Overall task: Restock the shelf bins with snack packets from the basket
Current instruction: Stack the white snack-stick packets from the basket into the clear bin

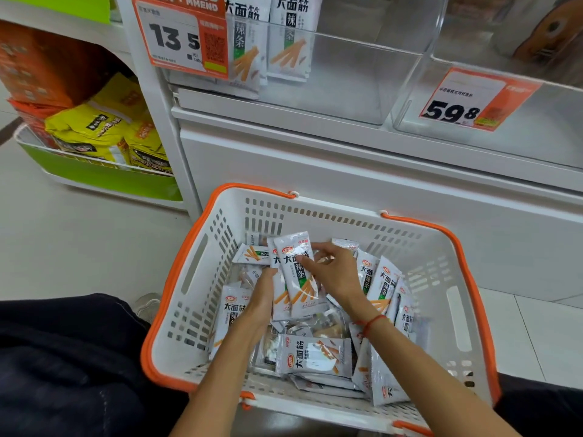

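Knee and trouser leg (56, 357): dark, low at the near left, just beside the basket; looks like a crouch, taken so that both arms reach down inside.
Basket (454, 313): white slotted plastic with orange rim and handles, on the floor directly below the shelf; set close, probably to keep the lift to the bins short.
Loose packets (314, 354): white snack packets with orange sticks printed on them, scattered flat and on edge across the basket floor; plenty left, so restocking judged well short of done.
Left hand (263, 298): fingers curled round the lower left edge of the held stack, bracing it from below.
Right hand (331, 272): red string at the wrist, fingers pinching the upper right side of the same stack; likely squaring the edges so several go up together.
Held stack (295, 272): a few packets face up, raised a little above the loose ones, between both hands; exact count cannot be told.
Left shelf bin (347, 74): clear plastic, two upright rows of the same packets at its left end, rest bare; the likely destination.
Price tag (183, 36): orange, hung on that bin's front.
Right bin (473, 99): clear, own orange tag, contents blurred.
Yellow bags (91, 127): far left, in a green-fronted tray, apart from the job.
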The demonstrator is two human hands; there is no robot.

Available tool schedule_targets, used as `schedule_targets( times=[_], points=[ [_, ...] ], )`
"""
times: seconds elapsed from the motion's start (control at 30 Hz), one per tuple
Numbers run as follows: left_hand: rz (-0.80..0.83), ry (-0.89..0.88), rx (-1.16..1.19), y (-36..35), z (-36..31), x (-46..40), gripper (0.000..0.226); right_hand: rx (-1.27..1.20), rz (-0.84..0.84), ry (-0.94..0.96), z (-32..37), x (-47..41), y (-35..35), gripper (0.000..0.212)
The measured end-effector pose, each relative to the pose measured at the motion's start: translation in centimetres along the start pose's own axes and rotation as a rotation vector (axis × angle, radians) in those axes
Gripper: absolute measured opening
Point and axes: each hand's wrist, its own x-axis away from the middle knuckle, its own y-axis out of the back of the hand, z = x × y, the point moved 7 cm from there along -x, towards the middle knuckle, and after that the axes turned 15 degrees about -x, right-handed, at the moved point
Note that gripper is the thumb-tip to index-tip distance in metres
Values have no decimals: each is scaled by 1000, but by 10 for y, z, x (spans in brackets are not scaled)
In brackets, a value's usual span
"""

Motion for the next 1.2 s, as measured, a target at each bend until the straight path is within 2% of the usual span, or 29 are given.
schedule_targets(
  times=[0.17, 0.43, 0.53, 0.63, 0.7, 0.77, 0.87, 0.97, 1.03, 1.1, 1.2],
  points=[
    [11, -57, 50, -6, -7, 0, 40, 73, -100, 99, 1, 14, -8, 32],
    [47, -98, 112, -16, -14, 7, 26, 84, -81, 92, 3, 15, -10, 29],
    [21, -132, 68, -17, -21, 13, 28, 31, 34, 83, 19, 10, -12, 31],
    [-24, -178, 11, -16, -37, 21, 40, -55, 327, -112, 45, 6, -22, 40],
    [-52, -246, 9, -14, -58, 30, 36, -71, 500, -150, 66, 8, -30, 49],
    [-58, -358, 29, -12, -86, 44, 26, -55, 550, -92, 91, 8, -33, 53],
    [-29, -519, 32, -13, -128, 71, 31, 58, 521, -18, 123, 4, -24, 58],
    [-39, -650, 29, -11, -165, 96, 26, 68, 541, 206, 172, 8, -14, 39],
    [-47, -751, -1, -8, -190, 110, 25, 52, 515, 391, 204, 12, -6, 40],
    [-106, -879, -79, -1, -217, 124, 20, 12, 470, 537, 228, 15, 3, 42],
    [-171, -1067, -373, 7, -260, 151, 21, 32, 370, 730, 261, 15, 18, 49]
  ],
)
